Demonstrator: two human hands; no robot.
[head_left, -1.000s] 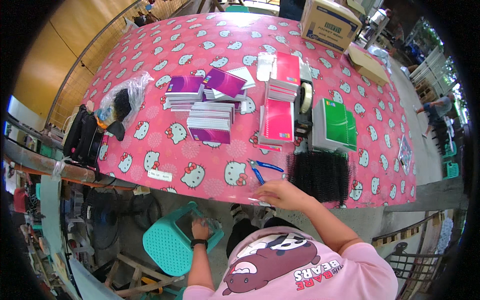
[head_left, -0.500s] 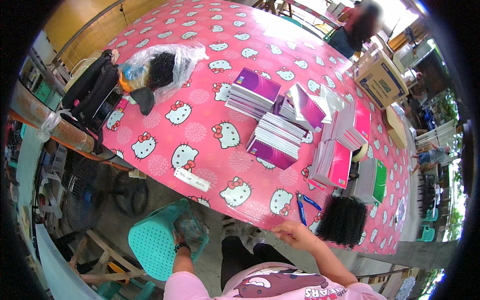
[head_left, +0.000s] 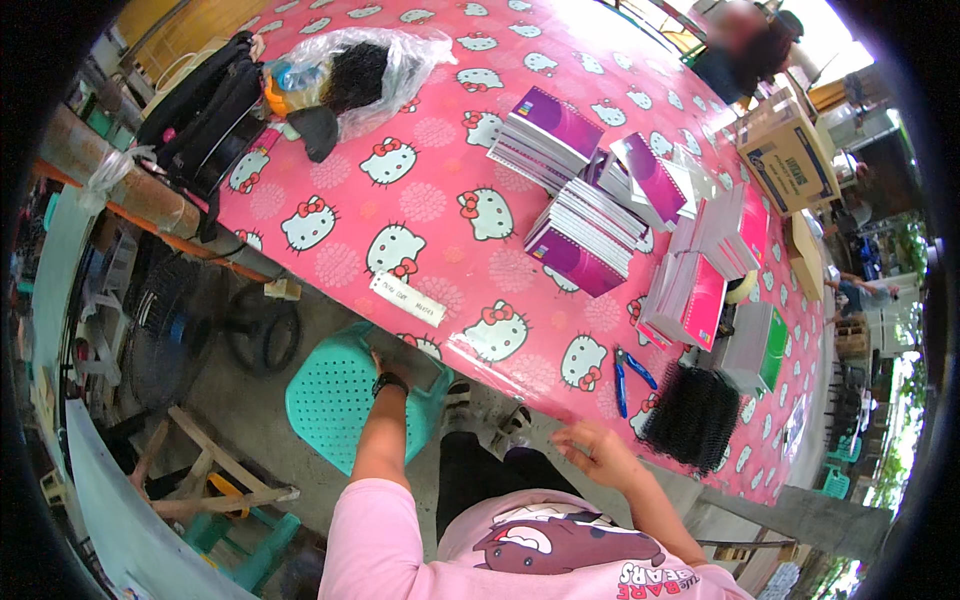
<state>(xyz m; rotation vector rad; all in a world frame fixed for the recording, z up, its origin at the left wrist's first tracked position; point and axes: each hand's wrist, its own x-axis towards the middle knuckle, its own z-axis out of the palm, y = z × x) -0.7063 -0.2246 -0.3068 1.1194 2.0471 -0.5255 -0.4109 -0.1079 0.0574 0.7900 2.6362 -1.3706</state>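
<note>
A teal plastic stool (head_left: pixel 335 405) with a perforated seat stands on the floor to my left, beside the table edge. My left hand (head_left: pixel 379 362) is closed on the rim of its seat, a dark band at the wrist; the fingertips are mostly hidden. My right hand (head_left: pixel 596 452) hovers at the near table edge with loosely bent fingers apart and nothing in them. Closest to it on the table are blue-handled cutters (head_left: pixel 630 380) with their handles spread and a bundle of black spiral coils (head_left: pixel 690 417).
Stacks of purple notebooks (head_left: pixel 580 250), pink notebooks (head_left: pixel 688 300) and green notebooks (head_left: pixel 757 347) cover the table's right half. A clear plastic bag (head_left: pixel 405 65) and a black bag (head_left: pixel 205 110) lie far left. A cardboard box (head_left: pixel 790 160) sits far right; another person is beyond the table.
The stool has swung from a tilt to a more level stance, closer to my legs, with my left hand on it. My right hand has drawn slightly off the table edge. The view has shifted.
</note>
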